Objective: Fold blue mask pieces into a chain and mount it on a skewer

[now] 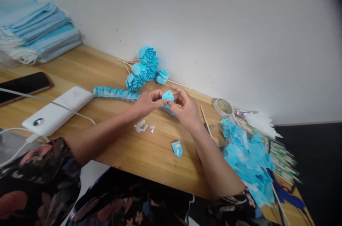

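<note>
Both hands meet over the wooden table point(157, 147), pinching one small folded piece of blue paper point(168, 95) between them. My left hand point(149, 103) grips its left edge with thumb and fingers. On the other side, my right hand point(187, 106) pinches its lower right edge, other fingers curled behind. A row of folded blue paper pieces point(114, 93) runs across the table beneath the hands, partly hidden by them. Nearer the front edge lies a single folded blue piece point(176, 148) with white strips on it. Small white strips point(140, 126) are scattered left of it.
Blue paper flowers on sticks point(145, 66) lean by the wall. A white power bank point(58, 110) with cables and a phone point(24, 87) lie left, below stacked face masks point(40, 30). Right are a tape roll point(223, 107), loose blue sheets point(243, 158) and wrapped sticks point(283, 158).
</note>
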The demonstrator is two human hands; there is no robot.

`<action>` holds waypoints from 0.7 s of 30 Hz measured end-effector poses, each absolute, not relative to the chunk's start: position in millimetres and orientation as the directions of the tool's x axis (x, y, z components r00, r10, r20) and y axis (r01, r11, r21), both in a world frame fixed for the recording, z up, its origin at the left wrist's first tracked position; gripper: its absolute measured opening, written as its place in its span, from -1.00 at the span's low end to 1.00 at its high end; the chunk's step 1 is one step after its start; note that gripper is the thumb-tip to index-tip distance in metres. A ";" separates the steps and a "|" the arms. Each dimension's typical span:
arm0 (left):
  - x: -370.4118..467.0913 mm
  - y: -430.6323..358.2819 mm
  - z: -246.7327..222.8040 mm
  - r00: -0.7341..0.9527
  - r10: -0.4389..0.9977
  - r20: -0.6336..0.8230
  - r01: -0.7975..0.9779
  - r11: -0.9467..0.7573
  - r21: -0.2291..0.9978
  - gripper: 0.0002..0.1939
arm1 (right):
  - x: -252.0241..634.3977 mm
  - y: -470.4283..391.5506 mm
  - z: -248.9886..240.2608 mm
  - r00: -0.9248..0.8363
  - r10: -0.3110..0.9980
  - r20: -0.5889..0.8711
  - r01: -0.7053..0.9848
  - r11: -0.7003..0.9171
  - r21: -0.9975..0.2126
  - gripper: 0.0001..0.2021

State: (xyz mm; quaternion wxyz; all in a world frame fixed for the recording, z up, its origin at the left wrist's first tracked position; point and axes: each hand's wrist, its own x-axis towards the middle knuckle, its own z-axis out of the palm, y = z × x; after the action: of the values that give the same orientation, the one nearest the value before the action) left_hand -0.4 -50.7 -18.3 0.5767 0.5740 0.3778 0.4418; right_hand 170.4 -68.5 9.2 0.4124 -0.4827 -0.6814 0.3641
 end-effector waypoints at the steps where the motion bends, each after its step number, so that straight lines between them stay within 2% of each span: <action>1: -0.7 -50.5 -17.5 0.328 0.942 0.074 -0.070 -0.054 0.996 -0.70 | 170.2 -68.9 9.6 -0.194 0.958 0.210 0.371 0.270 -0.889 -0.49; 7: -0.7 -51.0 -16.1 0.328 0.939 0.106 -0.061 -0.090 0.994 -0.74 | 172.4 -68.5 14.0 -0.205 0.959 0.196 0.392 0.264 -0.881 -0.49; 17: -0.6 -51.0 -13.5 0.345 0.933 0.100 -0.071 -0.081 0.994 -0.82 | 178.6 -63.4 10.1 -0.201 0.962 0.184 0.319 0.242 -0.917 -0.48; 19: -0.5 -50.7 -14.4 0.357 0.930 0.092 -0.120 -0.051 0.991 -0.77 | 180.5 -61.6 8.7 -0.185 0.965 0.186 0.307 0.237 -0.922 -0.48; 21: -0.6 -50.5 -15.6 0.363 0.929 0.072 -0.170 -0.010 0.985 -0.59 | 182.2 -60.3 8.6 -0.171 0.968 0.183 0.296 0.227 -0.928 -0.48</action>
State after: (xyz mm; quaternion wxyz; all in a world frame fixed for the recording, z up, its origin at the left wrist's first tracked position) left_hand -0.6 -50.5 -15.6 0.6138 0.5519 0.3438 0.4478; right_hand 182.2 -60.3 8.6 0.4274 -0.4814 -0.6566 0.3932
